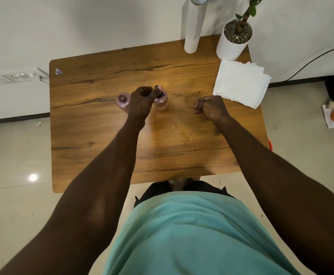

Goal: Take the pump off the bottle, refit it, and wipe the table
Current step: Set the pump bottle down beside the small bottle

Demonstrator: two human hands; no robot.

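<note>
Two small pink bottles stand near the middle of the wooden table (102, 159). The left bottle (123, 101) has an open neck with no pump on it. My left hand (141, 101) reaches over the right bottle (160, 102), its fingers pinched on the dark pump (159, 91) at that bottle's top. My right hand (210, 108) hovers to the right of the bottles, loosely curled and holding nothing. A stack of white paper napkins (241, 83) lies at the table's right side.
A white potted plant (234, 39) and a tall white paper roll (193, 26) stand at the table's back right. A small sticker (58, 71) is at the back left corner. Tiled floor surrounds the table; a wall socket (16, 77) and a black cable (316, 60) are nearby.
</note>
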